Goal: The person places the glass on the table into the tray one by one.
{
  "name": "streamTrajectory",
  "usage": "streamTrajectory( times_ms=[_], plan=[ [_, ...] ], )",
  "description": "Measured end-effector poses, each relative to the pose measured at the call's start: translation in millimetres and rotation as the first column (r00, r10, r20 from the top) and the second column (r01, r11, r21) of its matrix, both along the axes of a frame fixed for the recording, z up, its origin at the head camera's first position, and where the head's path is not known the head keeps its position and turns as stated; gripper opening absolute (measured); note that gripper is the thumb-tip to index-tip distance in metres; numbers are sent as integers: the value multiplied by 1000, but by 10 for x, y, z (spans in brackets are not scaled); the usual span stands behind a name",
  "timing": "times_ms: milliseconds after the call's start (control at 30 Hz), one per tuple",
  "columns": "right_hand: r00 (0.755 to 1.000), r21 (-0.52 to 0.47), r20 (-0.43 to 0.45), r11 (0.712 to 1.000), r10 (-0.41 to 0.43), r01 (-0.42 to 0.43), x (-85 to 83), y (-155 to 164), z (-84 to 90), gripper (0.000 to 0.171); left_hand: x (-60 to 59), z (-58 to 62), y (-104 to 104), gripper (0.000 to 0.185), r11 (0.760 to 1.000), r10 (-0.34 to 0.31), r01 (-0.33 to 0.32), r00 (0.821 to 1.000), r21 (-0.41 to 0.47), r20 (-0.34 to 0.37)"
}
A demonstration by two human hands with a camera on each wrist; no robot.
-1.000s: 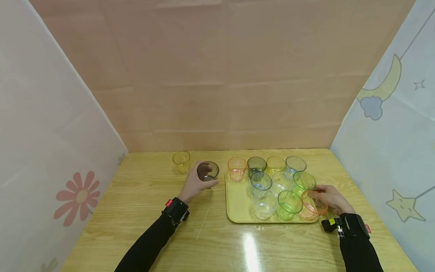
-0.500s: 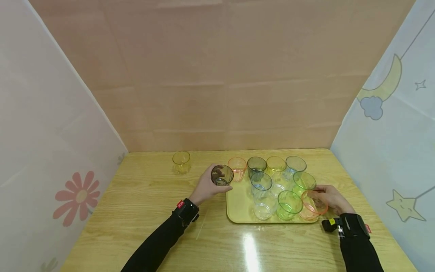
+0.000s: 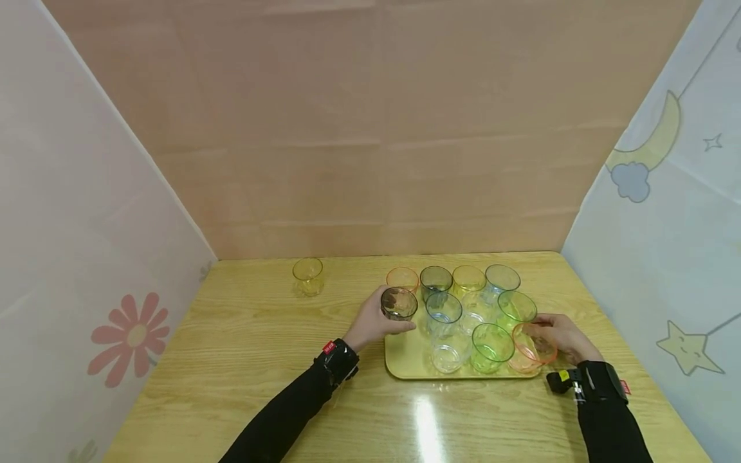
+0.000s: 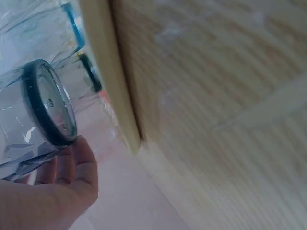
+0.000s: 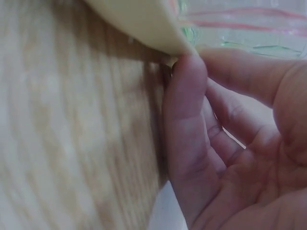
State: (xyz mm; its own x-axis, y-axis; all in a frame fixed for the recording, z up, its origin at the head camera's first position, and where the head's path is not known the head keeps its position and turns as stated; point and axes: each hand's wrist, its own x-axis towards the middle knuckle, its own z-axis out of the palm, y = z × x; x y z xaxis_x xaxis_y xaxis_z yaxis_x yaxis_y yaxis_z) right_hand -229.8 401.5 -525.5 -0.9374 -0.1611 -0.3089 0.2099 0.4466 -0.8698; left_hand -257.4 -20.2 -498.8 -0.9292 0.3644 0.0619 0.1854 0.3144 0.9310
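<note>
My left hand (image 3: 370,323) grips a dark smoky glass (image 3: 399,306) by its side, held upright over the left part of the yellow tray (image 3: 402,366). In the left wrist view the glass's dark rim (image 4: 34,105) stands out beyond my curled fingers. At the tray's right edge, my right hand (image 3: 570,339) pinches the rim; thumb and a finger meet on the tray edge (image 5: 144,26) in the right wrist view. Beside those fingers stands an orange-rimmed glass (image 3: 527,363). Another orange-rimmed glass (image 3: 402,278) at the back left is partly hidden behind the held one.
Several more glasses crowd the tray: a dark one (image 3: 435,283), a yellow one (image 3: 469,278), blue-rimmed ones (image 3: 502,278) and green ones (image 3: 491,350). A lone yellow glass (image 3: 308,278) stands on the wooden table (image 3: 243,334) at the back left. Papered walls enclose the table.
My left hand has carried the dark glass rightward from beside the tray to over its left part. The right hand stays at the tray's edge.
</note>
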Motion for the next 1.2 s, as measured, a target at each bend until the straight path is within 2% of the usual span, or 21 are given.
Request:
streamTrajectory(
  times_ms=[267, 500, 667, 833, 967, 1200],
  plan=[
    [1000, 21, -20, 1000, 11, -10, -3, 3, -4, 29, 15, -53, 55, 86, 994, 14, -16, 1000, -106, -20],
    [1000, 15, -13, 1000, 7, -6, -4, 2, 5, 29, 19, -80, 131, 85, 991, -3, 2, 1000, -131, -6],
    [1000, 5, -12, 1000, 10, -10, 2, 3, 6, 28, 28, -112, 166, 85, 986, 27, -25, 1000, -162, 10],
    [1000, -4, -2, 1000, 5, -5, -2, 1, -2, 26, 15, -152, 176, 88, 981, 51, -52, 999, -188, -9],
    [1000, -13, 7, 1000, -1, 2, -4, -3, -4, 27, 17, -142, 167, 85, 974, 45, -48, 999, -221, -22],
    [1000, 1, -11, 1000, -5, 5, -12, 2, -14, 28, 7, -98, 134, 66, 947, 35, -42, 999, -318, -26]
  ],
)
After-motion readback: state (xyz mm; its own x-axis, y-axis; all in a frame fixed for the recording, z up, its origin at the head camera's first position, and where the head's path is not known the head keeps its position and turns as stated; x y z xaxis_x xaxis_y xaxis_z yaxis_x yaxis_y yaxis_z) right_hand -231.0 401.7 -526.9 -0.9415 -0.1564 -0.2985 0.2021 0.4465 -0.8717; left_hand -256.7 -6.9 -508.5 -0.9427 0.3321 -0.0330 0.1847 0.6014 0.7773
